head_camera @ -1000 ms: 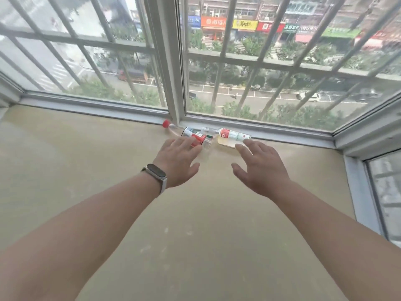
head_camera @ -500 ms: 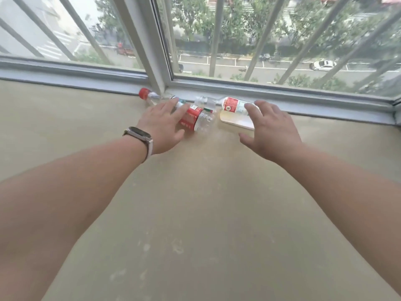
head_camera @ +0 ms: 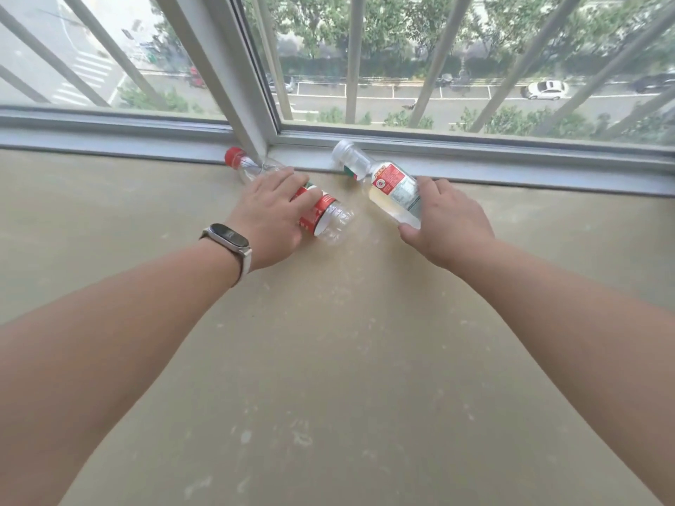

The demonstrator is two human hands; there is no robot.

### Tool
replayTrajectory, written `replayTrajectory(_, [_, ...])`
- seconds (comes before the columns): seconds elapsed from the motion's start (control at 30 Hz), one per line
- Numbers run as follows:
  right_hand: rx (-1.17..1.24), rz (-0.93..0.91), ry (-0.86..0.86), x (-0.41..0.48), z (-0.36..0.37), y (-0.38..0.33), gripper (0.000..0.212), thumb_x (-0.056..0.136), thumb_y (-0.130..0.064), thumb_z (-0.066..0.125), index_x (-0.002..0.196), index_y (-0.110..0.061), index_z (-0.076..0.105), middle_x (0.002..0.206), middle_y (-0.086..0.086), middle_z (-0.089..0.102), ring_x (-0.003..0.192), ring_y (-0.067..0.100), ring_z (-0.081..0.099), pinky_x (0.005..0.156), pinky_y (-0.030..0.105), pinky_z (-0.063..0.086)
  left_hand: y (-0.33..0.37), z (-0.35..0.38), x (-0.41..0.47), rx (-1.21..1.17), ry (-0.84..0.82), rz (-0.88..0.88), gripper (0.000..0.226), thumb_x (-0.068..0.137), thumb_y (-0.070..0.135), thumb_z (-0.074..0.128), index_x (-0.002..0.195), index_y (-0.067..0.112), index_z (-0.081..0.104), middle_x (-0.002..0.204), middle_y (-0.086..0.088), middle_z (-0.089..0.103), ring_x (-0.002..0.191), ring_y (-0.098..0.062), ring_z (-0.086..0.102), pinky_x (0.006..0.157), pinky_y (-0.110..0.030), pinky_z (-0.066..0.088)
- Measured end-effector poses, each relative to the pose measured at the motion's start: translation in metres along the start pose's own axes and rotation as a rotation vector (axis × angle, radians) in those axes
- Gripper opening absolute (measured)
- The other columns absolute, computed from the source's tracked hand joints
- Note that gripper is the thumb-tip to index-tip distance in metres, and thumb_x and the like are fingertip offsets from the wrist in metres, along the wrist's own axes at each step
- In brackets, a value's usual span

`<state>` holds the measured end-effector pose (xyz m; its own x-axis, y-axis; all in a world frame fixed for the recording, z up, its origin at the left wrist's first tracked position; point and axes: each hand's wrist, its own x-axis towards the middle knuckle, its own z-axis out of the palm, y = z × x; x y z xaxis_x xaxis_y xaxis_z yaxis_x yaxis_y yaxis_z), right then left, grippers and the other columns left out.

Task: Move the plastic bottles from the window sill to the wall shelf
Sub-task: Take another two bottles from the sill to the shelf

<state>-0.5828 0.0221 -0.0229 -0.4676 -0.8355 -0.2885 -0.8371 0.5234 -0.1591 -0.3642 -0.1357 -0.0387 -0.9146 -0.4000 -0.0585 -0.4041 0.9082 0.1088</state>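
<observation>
**Two bottles on the window sill, one under each hand**

At the left, a smart band (head_camera: pixel 228 238) is worn on the left wrist. The left hand (head_camera: pixel 272 217) is laid flat over the red-capped bottle (head_camera: pixel 330 219), with the fingers spread across its red label and only loosely curved; a full grip is not seen. This bottle lies on its side on the window sill (head_camera: pixel 328 359), its cap pointed at the window frame (head_camera: pixel 233 89) and touching the foot of it.

Just to the right, the white-capped bottle (head_camera: pixel 392 184) is also tilted toward the glass, its cap close to the frame rail. It is held at its lower end by the right hand (head_camera: pixel 447 222), whose fingers are curled around it, with the thumb below.

The two bottles are near each other but apart. The sill is a wide beige surface with pale scuffs and spots. Behind the glass, metal bars (head_camera: pixel 356 56) are seen, and below them a street with trees and a white car (head_camera: pixel 544 90).
</observation>
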Motion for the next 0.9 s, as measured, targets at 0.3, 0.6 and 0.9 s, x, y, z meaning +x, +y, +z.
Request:
replayTrajectory(0.3, [0.179,0.094,-0.023,-0.021,0.016,-0.011,0.071,0.082,-0.042,0.063,0.141,-0.015,0.034,0.124,0.007,0.042,0.114,0.029,0.043,0.085,0.040,0.044,0.007,0.000,-0.025,-0.244,0.168,-0.167,0.038,0.081,0.023,0.044,0.110,0.007,0.062,0.109,-0.011,0.063,0.109,-0.035,0.049,0.096,-0.048,0.041])
replayTrajectory(0.6, [0.213,0.069,0.024,-0.009,0.015,-0.024,0.084,0.079,-0.055,0.065,0.147,-0.021,0.027,0.133,0.004,0.044,0.121,0.028,0.046,0.093,0.042,0.043,0.023,0.001,-0.025,-0.378,0.271,-0.845,0.057,0.083,0.056,0.064,0.120,0.014,0.051,0.122,-0.010,0.050,0.118,-0.031,0.044,0.093,-0.042,0.040])
replayTrajectory(0.9, [0.143,0.048,0.007,-0.015,0.022,-0.025,0.080,0.083,-0.045,0.063,0.149,-0.023,0.022,0.128,0.005,0.049,0.110,0.031,0.052,0.075,0.038,0.040,0.035,-0.003,-0.029,-0.822,0.040,-1.157,0.087,0.080,0.054,0.069,0.141,0.010,0.025,0.111,-0.002,0.050,0.093,-0.025,0.053,0.081,-0.033,0.044])
